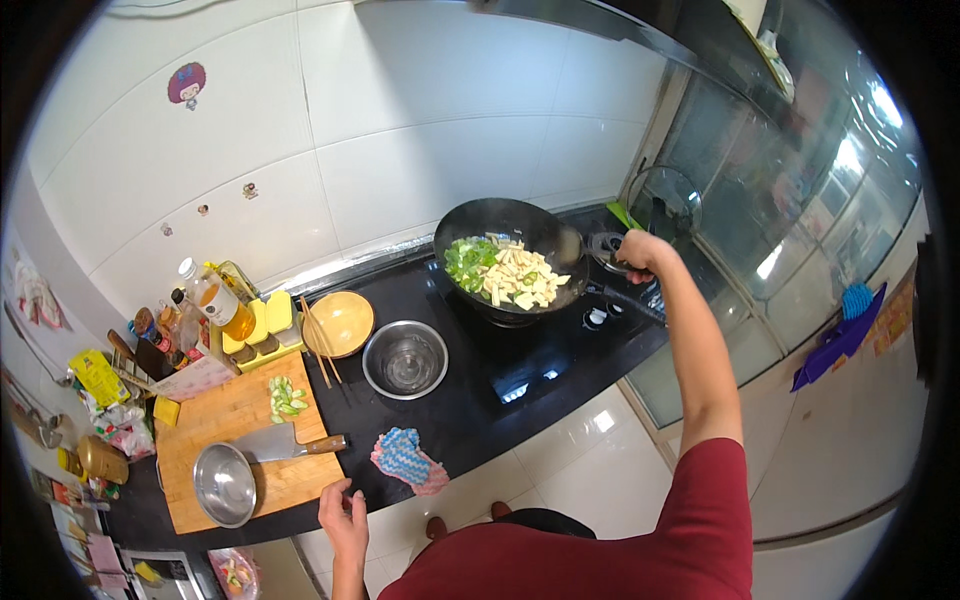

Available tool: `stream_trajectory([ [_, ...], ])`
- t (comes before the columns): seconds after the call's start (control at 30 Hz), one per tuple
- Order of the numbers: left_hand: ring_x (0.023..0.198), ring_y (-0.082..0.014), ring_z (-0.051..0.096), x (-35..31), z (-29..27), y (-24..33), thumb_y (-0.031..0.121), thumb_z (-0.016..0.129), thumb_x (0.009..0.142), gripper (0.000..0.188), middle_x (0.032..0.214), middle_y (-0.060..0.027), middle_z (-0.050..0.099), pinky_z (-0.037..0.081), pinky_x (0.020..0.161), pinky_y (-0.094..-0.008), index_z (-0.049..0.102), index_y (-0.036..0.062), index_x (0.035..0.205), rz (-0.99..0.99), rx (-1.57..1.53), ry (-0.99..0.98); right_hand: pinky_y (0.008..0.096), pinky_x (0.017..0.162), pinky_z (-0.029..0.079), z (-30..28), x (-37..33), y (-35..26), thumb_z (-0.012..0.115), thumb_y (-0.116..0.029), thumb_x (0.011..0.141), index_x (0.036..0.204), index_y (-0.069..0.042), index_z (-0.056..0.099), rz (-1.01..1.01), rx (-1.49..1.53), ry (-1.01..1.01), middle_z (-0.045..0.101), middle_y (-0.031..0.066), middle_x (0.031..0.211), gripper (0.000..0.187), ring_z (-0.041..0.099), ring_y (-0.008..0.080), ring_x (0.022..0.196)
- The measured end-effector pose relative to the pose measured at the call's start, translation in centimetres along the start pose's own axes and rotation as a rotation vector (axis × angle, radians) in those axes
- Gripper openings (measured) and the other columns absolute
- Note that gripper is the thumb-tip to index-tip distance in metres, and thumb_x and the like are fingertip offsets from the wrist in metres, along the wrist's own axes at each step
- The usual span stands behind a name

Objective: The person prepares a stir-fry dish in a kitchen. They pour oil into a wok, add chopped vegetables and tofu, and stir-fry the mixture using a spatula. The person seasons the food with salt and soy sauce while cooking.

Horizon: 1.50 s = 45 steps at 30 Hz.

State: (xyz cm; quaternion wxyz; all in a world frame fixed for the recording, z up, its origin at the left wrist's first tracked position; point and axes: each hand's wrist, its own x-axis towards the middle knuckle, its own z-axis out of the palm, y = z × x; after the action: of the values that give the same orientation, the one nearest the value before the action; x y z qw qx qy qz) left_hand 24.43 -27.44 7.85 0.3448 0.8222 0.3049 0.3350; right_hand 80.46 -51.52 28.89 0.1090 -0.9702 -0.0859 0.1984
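My right hand (648, 254) reaches out over the right side of the stove, fingers closed on something dark that I cannot make out. It is just beyond the handle (630, 301) of a black wok (500, 215). Inside the wok lie green pepper pieces (470, 263) beside a heap of pale strips (525, 278). A glass lid (665, 200) stands upright behind my right hand. Low at the counter's front edge is my left hand (344, 517), empty, its fingers loosely bent and apart. Nearest to it are the cutting board (200, 424) and a cleaver (275, 443) with a wooden handle.
Sliced pale green vegetable (287, 399) and a tilted metal bowl (224, 484) rest on the board. Right of it are a yellow bowl (345, 318) with chopsticks (320, 340), a steel bowl (405, 360) and a knitted cloth (408, 460). Bottles (218, 302) and seasoning boxes (265, 325) stand behind.
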Motion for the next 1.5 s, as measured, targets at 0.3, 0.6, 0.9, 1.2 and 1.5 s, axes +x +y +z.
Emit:
stream_trajectory([
  [0.3,0.067,-0.0169,0.058,2.6,6.1,5.1,-0.002,0.068,0.081,0.022,0.097,-0.0117,0.063,0.048,0.061,-0.0277,0.063,-0.0008,0.102,0.222,-0.1,-0.088,0.0374,0.047,0.053,4.7,2.9,-4.4,0.057,-0.018,0.089,0.089,0.002,0.069,-0.388,0.149,-0.183,0.068,0.0139,0.07,0.023,0.064,0.0221,0.054],
  [0.6,0.078,-0.029,0.062,1.6,6.9,5.4,0.0,0.068,0.08,0.021,0.096,-0.0155,0.065,0.051,0.072,-0.0369,0.063,0.0,0.1,0.157,-0.118,-0.145,0.044,0.089,0.053,-2.4,-14.1,-3.0,0.069,-0.018,0.078,0.119,-0.015,0.069,-0.565,-0.563,0.119,0.07,0.0145,0.111,0.041,0.066,0.0325,0.105],
  [0.9,0.07,-0.0259,0.063,1.8,6.6,7.2,0.001,0.068,0.08,0.02,0.096,-0.0143,0.065,0.052,0.067,-0.0355,0.065,0.0008,0.099,0.217,-0.169,-0.174,0.0453,0.084,0.055,6.9,-9.1,-4.9,0.058,-0.012,0.085,0.109,-0.02,0.073,-0.525,-0.538,0.294,0.072,0.0147,0.103,0.03,0.069,0.0336,0.097],
  [1.2,0.064,-0.0221,0.061,-0.5,4.5,4.3,-0.001,0.068,0.08,0.019,0.095,-0.0143,0.064,0.05,0.062,-0.0325,0.064,-0.001,0.098,0.129,-0.117,-0.075,0.0421,0.093,0.052,1.3,-4.5,-1.3,0.064,-0.02,0.08,0.115,-0.011,0.071,-0.412,-0.123,0.276,0.07,0.0168,0.111,0.037,0.066,0.0325,0.107],
  [1.5,0.066,-0.0224,0.06,-1.6,2.5,4.7,-0.001,0.068,0.08,0.018,0.096,-0.0143,0.064,0.05,0.061,-0.0329,0.063,-0.0007,0.097,0.111,-0.08,-0.054,0.031,0.037,0.035,6.7,4.6,-4.7,0.062,-0.012,0.086,0.121,-0.009,0.065,-0.266,0.588,-0.043,0.066,0.0153,0.072,0.035,0.05,0.0159,0.042],
])
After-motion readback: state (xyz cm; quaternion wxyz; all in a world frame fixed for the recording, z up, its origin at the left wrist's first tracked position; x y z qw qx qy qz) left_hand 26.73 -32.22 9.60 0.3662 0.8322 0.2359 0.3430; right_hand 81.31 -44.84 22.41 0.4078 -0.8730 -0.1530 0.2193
